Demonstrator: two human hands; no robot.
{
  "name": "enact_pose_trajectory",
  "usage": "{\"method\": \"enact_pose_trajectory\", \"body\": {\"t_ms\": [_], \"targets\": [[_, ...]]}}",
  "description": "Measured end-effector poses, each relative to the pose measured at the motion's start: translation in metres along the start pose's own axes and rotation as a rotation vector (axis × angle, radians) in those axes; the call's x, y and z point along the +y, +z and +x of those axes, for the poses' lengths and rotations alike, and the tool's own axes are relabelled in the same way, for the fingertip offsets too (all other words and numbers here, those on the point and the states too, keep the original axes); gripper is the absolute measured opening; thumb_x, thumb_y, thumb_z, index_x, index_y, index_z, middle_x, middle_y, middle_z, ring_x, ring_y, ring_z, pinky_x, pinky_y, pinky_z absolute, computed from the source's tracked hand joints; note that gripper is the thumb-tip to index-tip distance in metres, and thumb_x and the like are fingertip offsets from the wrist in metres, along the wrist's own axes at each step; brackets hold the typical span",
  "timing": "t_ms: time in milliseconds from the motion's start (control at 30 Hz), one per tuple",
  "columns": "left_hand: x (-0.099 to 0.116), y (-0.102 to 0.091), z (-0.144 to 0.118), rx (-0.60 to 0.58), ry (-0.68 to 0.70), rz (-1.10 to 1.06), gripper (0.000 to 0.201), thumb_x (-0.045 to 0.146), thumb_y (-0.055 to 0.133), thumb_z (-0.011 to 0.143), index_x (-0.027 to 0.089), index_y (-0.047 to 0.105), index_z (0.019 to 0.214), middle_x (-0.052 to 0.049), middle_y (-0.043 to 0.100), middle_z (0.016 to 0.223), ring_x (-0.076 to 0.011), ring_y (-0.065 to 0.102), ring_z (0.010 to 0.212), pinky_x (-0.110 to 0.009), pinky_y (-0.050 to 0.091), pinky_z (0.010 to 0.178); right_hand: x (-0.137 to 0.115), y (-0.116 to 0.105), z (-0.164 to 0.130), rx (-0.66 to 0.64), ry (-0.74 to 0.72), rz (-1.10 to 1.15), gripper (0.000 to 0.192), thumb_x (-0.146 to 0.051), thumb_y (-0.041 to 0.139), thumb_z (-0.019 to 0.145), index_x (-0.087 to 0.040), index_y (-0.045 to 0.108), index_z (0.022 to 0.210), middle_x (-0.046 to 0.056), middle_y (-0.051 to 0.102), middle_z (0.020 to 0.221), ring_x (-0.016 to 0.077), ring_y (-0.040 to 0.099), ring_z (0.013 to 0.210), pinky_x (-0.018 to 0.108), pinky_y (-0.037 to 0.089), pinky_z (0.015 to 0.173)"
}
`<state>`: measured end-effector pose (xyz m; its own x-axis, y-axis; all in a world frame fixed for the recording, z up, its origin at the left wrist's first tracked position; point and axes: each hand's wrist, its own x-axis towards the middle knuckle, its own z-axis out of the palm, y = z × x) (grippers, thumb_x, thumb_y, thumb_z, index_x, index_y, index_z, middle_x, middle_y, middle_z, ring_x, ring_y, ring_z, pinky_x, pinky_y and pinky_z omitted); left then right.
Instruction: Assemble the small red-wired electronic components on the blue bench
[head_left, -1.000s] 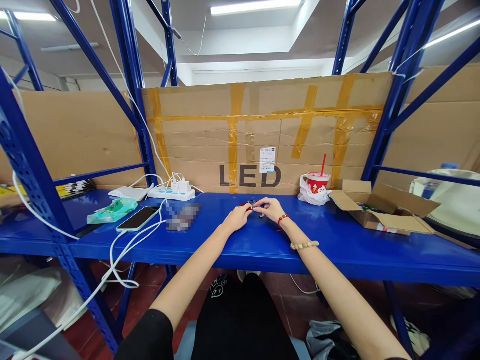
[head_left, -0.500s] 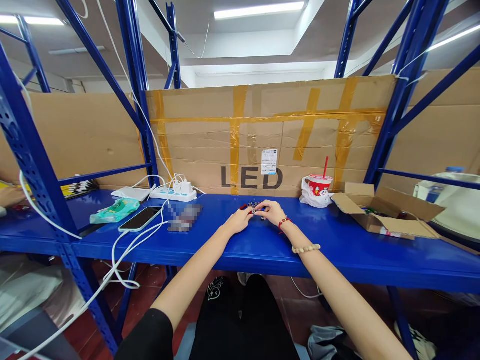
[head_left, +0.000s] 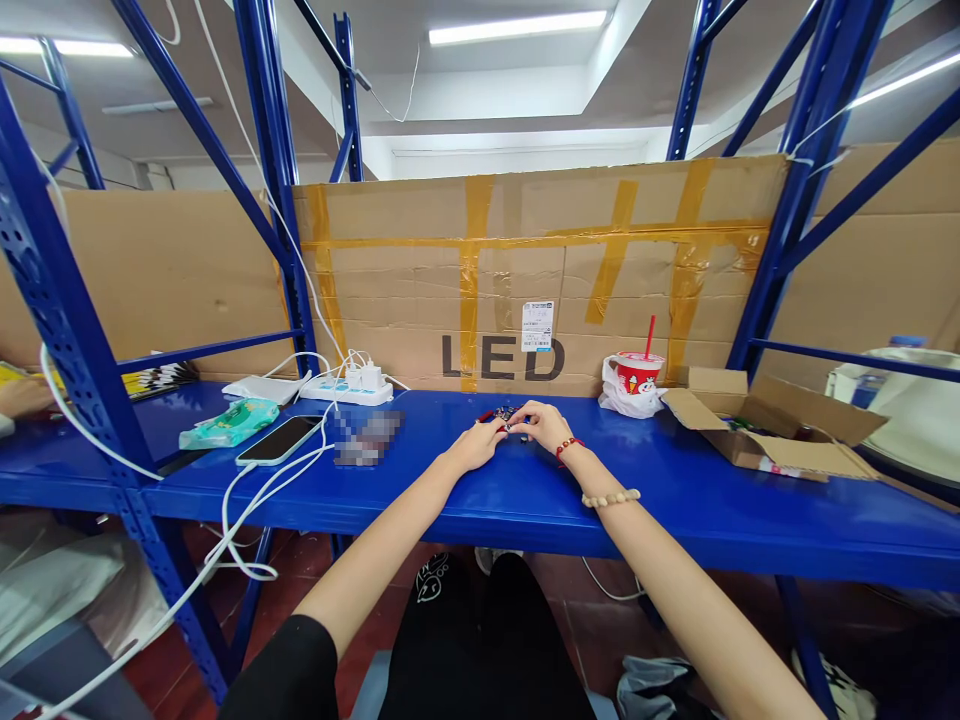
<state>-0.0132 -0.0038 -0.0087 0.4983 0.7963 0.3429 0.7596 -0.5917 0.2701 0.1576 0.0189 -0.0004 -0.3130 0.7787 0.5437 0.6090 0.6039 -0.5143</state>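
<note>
My left hand (head_left: 478, 443) and my right hand (head_left: 545, 424) meet at the middle of the blue tabletop (head_left: 442, 510). The fingertips of both are pinched together at one spot, on something too small to make out. Just behind the fingers lies a small cluster of dark and shiny bits (head_left: 504, 412), with something red at its left end; my hands partly hide it. A red beaded bracelet (head_left: 568, 446) and a pale beaded bracelet (head_left: 611, 498) circle my right wrist and forearm.
To the left lie a phone (head_left: 279, 440), a teal packet (head_left: 229, 424), a white power strip (head_left: 347, 390) and loose white cables. A red cup (head_left: 640, 375) with a straw and an open cardboard box (head_left: 780, 425) stand right. At far left, another person's hand (head_left: 26, 396) shows.
My hands keep nearly the same place, fingertips still together, with only slight finger movement. The whole view has shifted very slightly. The other person's hand at far left has moved a little.
</note>
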Motion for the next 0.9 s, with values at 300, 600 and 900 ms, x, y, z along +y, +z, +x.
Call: {"method": "enact_pose_trajectory", "body": {"t_ms": [300, 600, 900], "targets": [[0.001, -0.001, 0.000, -0.022, -0.023, 0.001, 0.026, 0.031, 0.030, 0.088, 0.023, 0.049, 0.104, -0.005, 0.061, 0.096, -0.0209, 0.058, 0.090, -0.029, 0.046, 0.073, 0.003, 0.000, 0.002, -0.012, -0.008, -0.013, 0.016, -0.036, 0.067, 0.065, -0.021, 0.067, 0.069, -0.001, 0.060, 0.078, 0.0048, 0.050, 0.044, 0.021, 0.036, 0.049], [-0.002, 0.001, 0.002, -0.012, 0.020, -0.052, 0.025, 0.029, 0.031, 0.089, 0.024, 0.048, 0.105, -0.003, 0.060, 0.103, -0.0186, 0.057, 0.095, -0.031, 0.042, 0.084, 0.011, 0.005, 0.005, -0.019, 0.001, 0.019, 0.023, -0.042, 0.065, 0.066, -0.019, 0.067, 0.065, 0.000, 0.061, 0.075, 0.0049, 0.050, 0.041, 0.021, 0.036, 0.047], [0.001, 0.001, 0.003, 0.021, -0.019, -0.036, 0.027, 0.029, 0.028, 0.089, 0.021, 0.049, 0.105, -0.005, 0.061, 0.099, -0.0199, 0.057, 0.091, -0.030, 0.044, 0.076, 0.014, 0.009, 0.007, 0.022, 0.042, 0.046, 0.026, -0.044, 0.063, 0.067, -0.020, 0.068, 0.070, 0.000, 0.064, 0.077, 0.0052, 0.052, 0.040, 0.021, 0.039, 0.048]]}}
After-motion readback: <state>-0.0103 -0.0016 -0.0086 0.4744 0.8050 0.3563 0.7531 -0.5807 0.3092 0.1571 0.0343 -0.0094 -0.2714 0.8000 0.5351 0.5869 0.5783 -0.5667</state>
